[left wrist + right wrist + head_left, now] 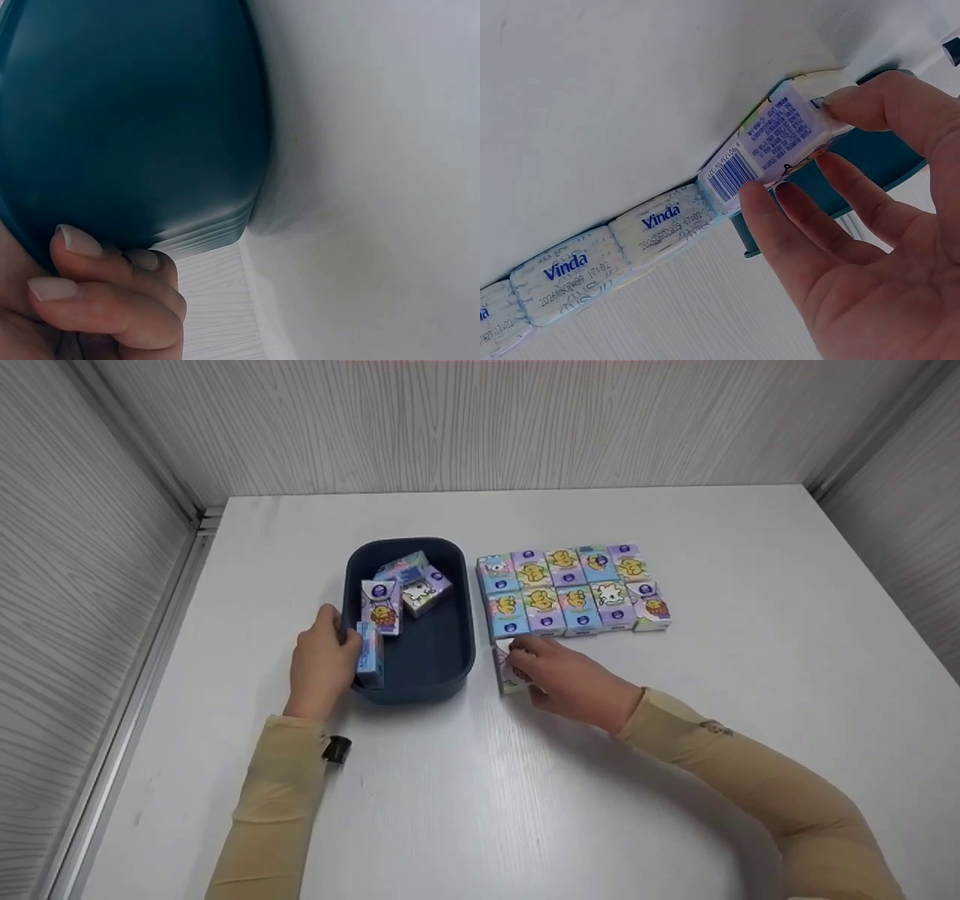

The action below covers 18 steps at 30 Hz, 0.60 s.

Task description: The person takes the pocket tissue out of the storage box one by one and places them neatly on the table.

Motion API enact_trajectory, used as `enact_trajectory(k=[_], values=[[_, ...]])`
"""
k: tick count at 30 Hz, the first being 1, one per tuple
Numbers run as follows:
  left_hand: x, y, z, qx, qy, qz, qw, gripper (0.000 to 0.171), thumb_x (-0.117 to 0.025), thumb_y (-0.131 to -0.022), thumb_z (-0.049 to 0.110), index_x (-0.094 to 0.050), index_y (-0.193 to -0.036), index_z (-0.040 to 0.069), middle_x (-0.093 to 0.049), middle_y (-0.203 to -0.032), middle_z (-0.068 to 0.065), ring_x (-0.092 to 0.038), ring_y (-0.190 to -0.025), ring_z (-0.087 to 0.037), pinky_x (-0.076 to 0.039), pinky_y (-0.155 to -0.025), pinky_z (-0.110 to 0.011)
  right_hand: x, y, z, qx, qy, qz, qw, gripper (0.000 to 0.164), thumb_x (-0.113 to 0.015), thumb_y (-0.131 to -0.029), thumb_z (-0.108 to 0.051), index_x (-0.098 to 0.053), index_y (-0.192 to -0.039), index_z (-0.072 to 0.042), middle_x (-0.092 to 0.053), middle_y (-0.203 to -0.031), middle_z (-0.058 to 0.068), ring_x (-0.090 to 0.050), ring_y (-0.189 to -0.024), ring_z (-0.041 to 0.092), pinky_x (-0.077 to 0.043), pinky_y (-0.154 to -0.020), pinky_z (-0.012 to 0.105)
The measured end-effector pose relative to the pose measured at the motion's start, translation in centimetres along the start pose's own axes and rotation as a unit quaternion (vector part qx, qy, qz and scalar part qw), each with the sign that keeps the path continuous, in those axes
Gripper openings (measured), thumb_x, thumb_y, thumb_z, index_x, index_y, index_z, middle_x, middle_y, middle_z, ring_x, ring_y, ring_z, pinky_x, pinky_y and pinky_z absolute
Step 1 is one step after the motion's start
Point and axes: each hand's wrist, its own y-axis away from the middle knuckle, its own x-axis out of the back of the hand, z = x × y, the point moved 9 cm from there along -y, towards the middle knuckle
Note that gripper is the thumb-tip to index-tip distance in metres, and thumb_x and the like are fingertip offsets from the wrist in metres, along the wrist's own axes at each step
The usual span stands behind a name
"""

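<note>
A dark blue plastic bin (429, 660) holds several small tissue packs, one of them a blue pack (370, 656) standing on edge by the left wall. My left hand (322, 667) grips the bin's left rim, thumb at the top edge; in the left wrist view its curled fingers (112, 307) lie against the outer wall. With thumb and fingertips, my right hand (574, 679) pinches a white-and-purple tissue pack (772, 135). That pack lies on the table just below the left end of two rows of tissue packs (577, 600), and the hand partly covers it.
The white table (600, 810) has panelled walls behind and at both sides. A small black object (337, 750) shows beside my left sleeve. Between the bin and the rows runs a narrow gap of table.
</note>
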Motion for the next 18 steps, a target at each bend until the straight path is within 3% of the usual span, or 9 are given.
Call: enact_trajectory(k=[11,18], values=[[0.1,0.0,0.0,0.001,-0.001,-0.002,1.0000,0.017,-0.044,-0.097,0.018,-0.043,-0.105,0.003,-0.054,-0.084,-0.014,-0.052,-0.073,-0.026,-0.039,-0.060,-0.035,0.8,-0.8,0.0,0.010,-0.013,-0.002,1.000,0.035,-0.072,-0.081,-0.007,-0.059,-0.114,-0.014,-0.052,-0.112,0.001,-0.049,-0.093,0.014,-0.047,-0.082,0.026],[-0.1,-0.1,-0.1,0.009,0.002,-0.007,0.9999,0.018,-0.044,-0.097,0.018,-0.043,-0.106,0.003,-0.055,-0.087,-0.015,-0.052,-0.075,-0.026,-0.040,-0.062,-0.035,3.5,-4.1,0.5,-0.018,-0.018,0.003,1.000,0.046,-0.071,-0.084,-0.018,-0.056,-0.126,-0.010,-0.052,-0.124,0.007,-0.053,-0.103,0.019,-0.046,-0.091,0.034]])
